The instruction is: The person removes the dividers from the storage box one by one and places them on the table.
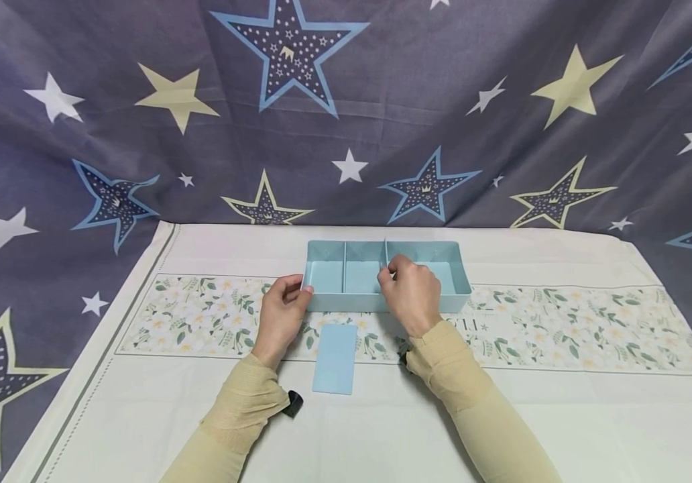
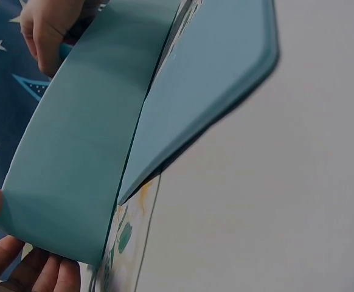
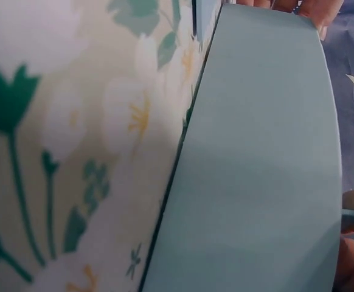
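A long light-blue organizer box lies crosswise before me, split into three compartments by two thin dividers. My left hand grips its left end, thumb at the front corner and fingers along the end wall. Over the box's front rim, my right hand pinches the right-hand divider, whose top pokes slightly above the rim. In the right wrist view a divider edge shows between thumb and finger. The left-hand divider stands in the box. A loose light-blue rectangular panel lies in front, between the forearms.
Under the box runs a floral printed strip on a white tablecloth. A dark curtain with stars hangs behind the table. A black strap end sticks out by the left sleeve.
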Demonstrator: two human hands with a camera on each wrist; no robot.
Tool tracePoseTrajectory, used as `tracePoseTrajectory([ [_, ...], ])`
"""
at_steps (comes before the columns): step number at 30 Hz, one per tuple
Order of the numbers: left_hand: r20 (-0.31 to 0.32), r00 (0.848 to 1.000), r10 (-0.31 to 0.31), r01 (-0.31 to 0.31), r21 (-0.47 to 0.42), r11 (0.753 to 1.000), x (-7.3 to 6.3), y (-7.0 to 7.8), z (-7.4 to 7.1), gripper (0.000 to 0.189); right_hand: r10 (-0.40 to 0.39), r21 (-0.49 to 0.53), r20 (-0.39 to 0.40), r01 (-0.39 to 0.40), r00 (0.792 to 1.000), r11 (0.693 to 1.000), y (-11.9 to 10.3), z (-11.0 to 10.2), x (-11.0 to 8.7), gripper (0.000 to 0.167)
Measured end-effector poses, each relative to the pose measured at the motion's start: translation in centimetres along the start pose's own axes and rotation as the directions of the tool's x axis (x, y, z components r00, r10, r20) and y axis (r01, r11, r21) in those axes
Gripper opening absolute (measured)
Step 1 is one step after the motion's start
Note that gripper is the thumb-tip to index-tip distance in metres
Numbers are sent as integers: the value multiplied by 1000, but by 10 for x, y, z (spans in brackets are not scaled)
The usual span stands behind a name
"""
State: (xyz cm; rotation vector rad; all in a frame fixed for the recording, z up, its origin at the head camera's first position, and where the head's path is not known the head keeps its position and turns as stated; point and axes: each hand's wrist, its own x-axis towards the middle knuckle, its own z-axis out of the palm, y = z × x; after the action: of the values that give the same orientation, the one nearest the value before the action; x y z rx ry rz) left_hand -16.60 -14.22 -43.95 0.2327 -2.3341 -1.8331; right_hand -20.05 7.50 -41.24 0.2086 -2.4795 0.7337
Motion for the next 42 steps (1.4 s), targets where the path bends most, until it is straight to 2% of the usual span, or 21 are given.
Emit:
tracePoseTrajectory([
  [15,9,1000,-3,3,-3,1000,1,2,1,37,-6,20,-49,7,999,1000,1,-3,1,11],
  [35,6,1000,3,-3,-3,1000,0,0,-2,37,-52,96,-124,64,991,993,2,-11,6,10],
  [42,4,1000,6,-6,-5,1000,1,-1,-1,37,-8,121,-95,19,995,993,4,-18,9,10],
])
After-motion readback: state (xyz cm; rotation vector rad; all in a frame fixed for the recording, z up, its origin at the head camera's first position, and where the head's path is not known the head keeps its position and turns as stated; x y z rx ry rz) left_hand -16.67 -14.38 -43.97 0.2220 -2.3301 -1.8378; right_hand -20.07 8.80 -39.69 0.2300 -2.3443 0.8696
